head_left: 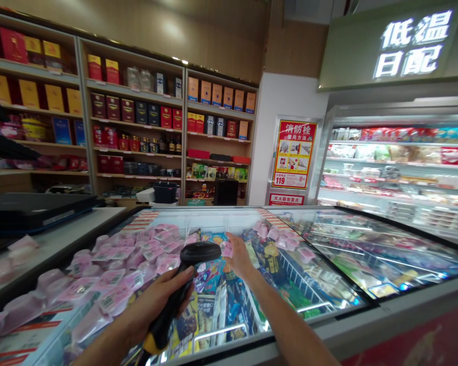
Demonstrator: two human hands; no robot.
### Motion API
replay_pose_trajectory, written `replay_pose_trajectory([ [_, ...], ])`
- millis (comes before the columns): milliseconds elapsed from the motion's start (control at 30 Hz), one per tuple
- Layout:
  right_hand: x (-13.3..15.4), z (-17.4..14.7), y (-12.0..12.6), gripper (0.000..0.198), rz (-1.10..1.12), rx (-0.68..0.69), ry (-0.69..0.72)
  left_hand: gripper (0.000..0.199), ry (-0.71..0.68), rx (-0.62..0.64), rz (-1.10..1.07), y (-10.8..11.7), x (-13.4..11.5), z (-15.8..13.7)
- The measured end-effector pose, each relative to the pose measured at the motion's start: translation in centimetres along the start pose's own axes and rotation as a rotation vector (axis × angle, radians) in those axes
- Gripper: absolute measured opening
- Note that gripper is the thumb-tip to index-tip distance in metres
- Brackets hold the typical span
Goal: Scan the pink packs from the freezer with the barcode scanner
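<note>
A black handheld barcode scanner (200,251) with a yellow-tipped handle is wrapped in the fingers of my left hand (167,294), its head pointing right. My right hand (239,258) pinches a small pink cup (226,249) just to the right of the scanner head. Many similar pink plastic cups (116,254), several with barcode labels facing up, are heaped on the left part of the freezer glass. A smaller group of pink cups (278,236) lies on the glass to the right. Colourful frozen food bags (232,305) show inside the freezer beneath my hands.
The chest freezer's front edge (397,312) runs across in front of me. At left, a counter (66,229) carries a black device (38,211) and more cups. Shelves of boxed goods (137,112) stand behind; a lit refrigerated display (397,162) stands back right.
</note>
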State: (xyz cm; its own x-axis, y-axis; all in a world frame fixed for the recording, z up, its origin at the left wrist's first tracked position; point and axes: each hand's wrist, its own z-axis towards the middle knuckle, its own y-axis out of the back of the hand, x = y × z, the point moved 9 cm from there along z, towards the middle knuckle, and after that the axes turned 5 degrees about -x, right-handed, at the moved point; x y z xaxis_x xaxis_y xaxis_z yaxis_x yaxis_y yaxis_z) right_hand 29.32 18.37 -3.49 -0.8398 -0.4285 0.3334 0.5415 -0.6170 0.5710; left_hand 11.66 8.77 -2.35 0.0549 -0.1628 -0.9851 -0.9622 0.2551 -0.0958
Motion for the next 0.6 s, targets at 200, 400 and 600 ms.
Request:
replay_pose_trajectory([
  [200,0.1,-0.2,-4.5,0.056,0.181,0.031,-0.307,0.029,-0.011,-0.061,-0.001,2.2,-1.1,-0.7],
  [400,3.1,0.6,-8.9,0.050,0.294,0.071,-0.397,0.029,-0.021,-0.092,-0.009,4.6,-0.9,-0.7],
  [600,5.1,1.5,-11.5,0.051,0.296,0.122,-0.383,0.028,-0.009,-0.211,-0.030,5.4,-1.1,-0.9],
])
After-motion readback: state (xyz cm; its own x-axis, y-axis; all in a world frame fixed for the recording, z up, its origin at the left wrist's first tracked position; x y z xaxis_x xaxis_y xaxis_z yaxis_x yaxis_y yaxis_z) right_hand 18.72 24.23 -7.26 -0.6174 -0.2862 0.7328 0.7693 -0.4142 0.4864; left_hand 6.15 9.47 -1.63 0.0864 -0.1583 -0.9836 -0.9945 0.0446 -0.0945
